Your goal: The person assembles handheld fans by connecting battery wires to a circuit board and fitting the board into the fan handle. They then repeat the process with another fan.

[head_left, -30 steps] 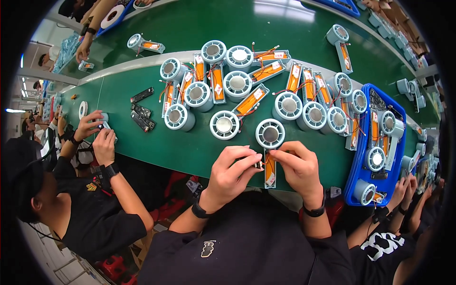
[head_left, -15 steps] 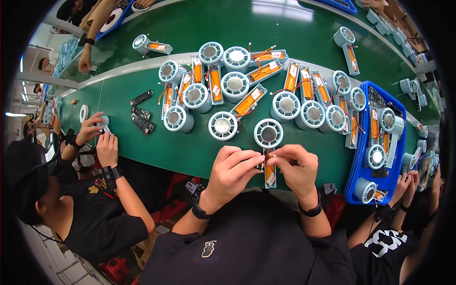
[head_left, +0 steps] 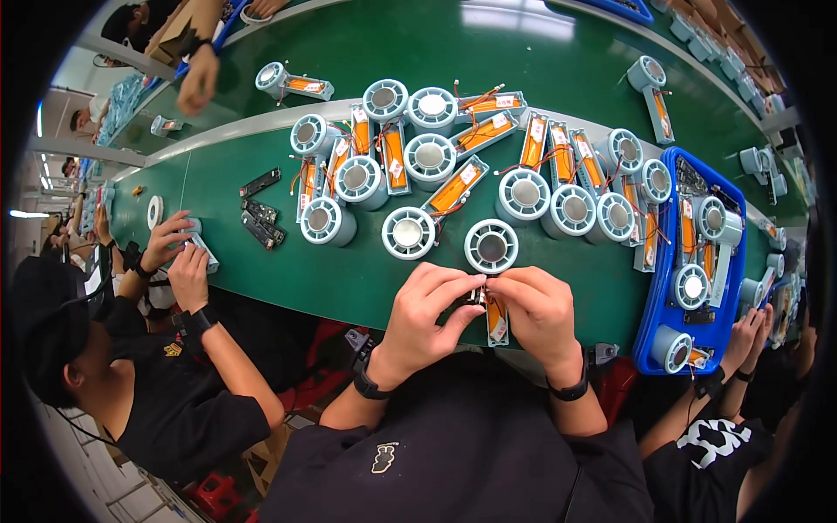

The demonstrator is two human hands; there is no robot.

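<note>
In front of me lies a light blue-grey unit with a round, vented head (head_left: 491, 247) and a narrow handle tray holding an orange battery pack (head_left: 497, 319). My left hand (head_left: 427, 312) pinches a small dark circuit board (head_left: 473, 296) above the tray's left side. Close against it, my right hand (head_left: 542, 312) has its thumb and fingers closed near the board's upper end. Whatever those right fingertips hold is too small and covered to make out. The fingers of both hands hide the upper part of the tray and its wires.
Several similar units (head_left: 431, 157) with orange packs and loose wires spread beyond my hands. Dark circuit boards (head_left: 261, 221) lie to the left. A blue bin (head_left: 647, 324) with units stands at right. Co-workers sit on both sides; one's hand (head_left: 170, 248) works at left.
My left hand has turned slightly, and the dark board now shows more between its fingers. My right fingertips have moved a little left, closer to the board. Across the table a co-worker's hand has shifted.
</note>
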